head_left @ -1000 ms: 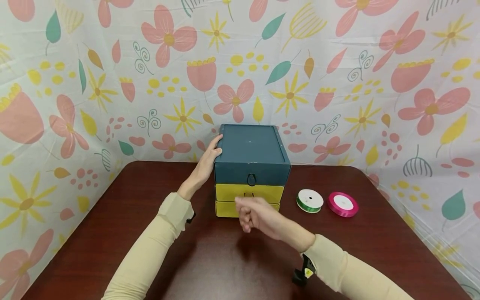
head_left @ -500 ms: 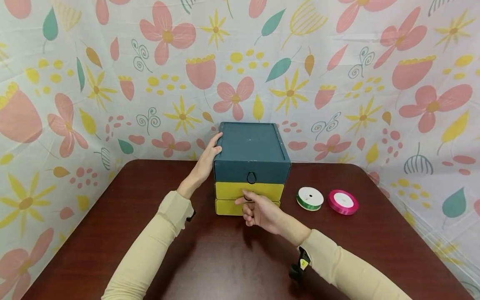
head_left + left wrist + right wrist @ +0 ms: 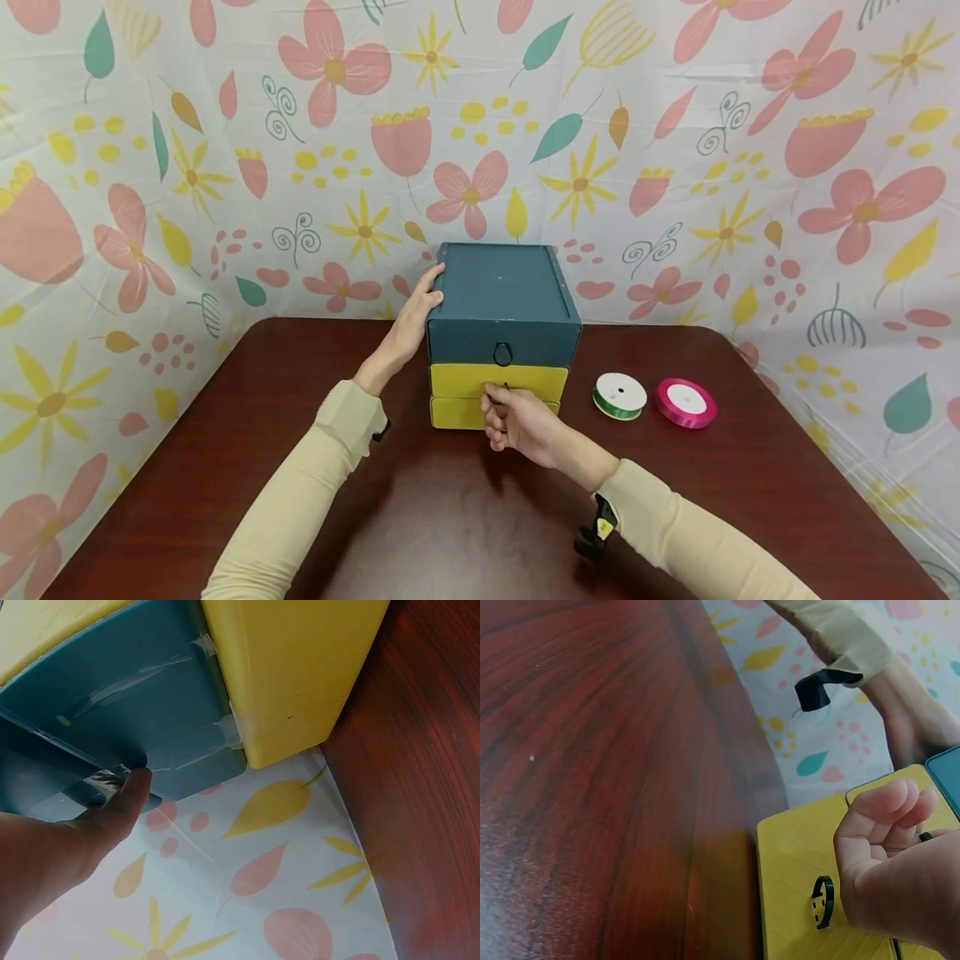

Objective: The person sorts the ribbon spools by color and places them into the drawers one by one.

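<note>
A stacked drawer unit [image 3: 498, 282] stands at the back middle of the table, with a dark blue top drawer [image 3: 465, 342] and two yellow drawers below. My left hand [image 3: 408, 327] rests along the blue section's left side; in the left wrist view a finger [image 3: 135, 791] lies against the blue wall. My right hand [image 3: 527, 427] pinches the black loop handle [image 3: 925, 836] of the middle yellow drawer [image 3: 457, 381], its fingers curled and mostly hiding the loop. Below, the bottom yellow drawer [image 3: 453, 413] has its own loop, visible in the right wrist view. All the drawers appear closed.
To the right of the unit lie a green ribbon spool [image 3: 619, 397] and a pink ribbon spool [image 3: 686, 403]. The dark red-brown table [image 3: 300, 500] meets a flower-print cloth [image 3: 570, 125] behind. Another black loop [image 3: 502, 354] hangs on the blue drawer front.
My right hand rose slightly to the middle yellow drawer's handle, and its extended index finger curled in to pinch the loop. The left hand stayed on the unit's side.
</note>
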`<state>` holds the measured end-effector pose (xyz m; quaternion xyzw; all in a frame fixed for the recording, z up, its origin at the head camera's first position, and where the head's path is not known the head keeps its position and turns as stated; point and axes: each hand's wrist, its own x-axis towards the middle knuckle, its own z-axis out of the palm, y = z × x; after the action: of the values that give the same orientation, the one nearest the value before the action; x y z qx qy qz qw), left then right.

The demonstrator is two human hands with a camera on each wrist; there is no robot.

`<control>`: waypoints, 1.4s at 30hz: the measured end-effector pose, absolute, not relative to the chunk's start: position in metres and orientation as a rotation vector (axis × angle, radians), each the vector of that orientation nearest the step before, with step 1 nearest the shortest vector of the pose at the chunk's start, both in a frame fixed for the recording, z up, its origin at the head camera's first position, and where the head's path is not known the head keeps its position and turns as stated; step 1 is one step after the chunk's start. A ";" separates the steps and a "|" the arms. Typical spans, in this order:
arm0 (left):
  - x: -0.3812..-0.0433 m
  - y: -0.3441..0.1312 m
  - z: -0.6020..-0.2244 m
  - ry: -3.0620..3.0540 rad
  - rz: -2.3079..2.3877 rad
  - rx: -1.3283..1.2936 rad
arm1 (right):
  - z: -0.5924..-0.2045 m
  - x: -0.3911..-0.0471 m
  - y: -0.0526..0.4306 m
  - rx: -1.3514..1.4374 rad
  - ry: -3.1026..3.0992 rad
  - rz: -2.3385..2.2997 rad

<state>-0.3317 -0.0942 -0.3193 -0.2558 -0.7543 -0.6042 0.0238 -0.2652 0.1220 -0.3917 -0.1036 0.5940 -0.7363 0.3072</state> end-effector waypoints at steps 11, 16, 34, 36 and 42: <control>-0.335 -0.095 -0.321 -2.350 -1.865 -0.787 | -0.392 -0.252 0.123 -0.263 1.575 -1.926; -0.344 -0.095 -0.330 -2.330 -1.852 -0.789 | -0.392 -0.245 0.123 -0.269 1.578 -1.916; -0.344 -0.094 -0.331 -2.318 -1.860 -0.790 | -0.395 -0.222 0.126 -0.324 1.559 -1.898; -0.344 -0.094 -0.332 -2.316 -1.867 -0.789 | -0.395 -0.220 0.126 -0.308 1.556 -1.895; -0.342 -0.095 -0.332 -2.323 -1.862 -0.785 | -0.394 -0.211 0.126 -0.287 1.544 -1.880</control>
<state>-0.3422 -0.0953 -0.3321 -0.2548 -0.7542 -0.6044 0.0315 -0.2114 0.1262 -0.3940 -0.1102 0.5929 -0.7219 0.3394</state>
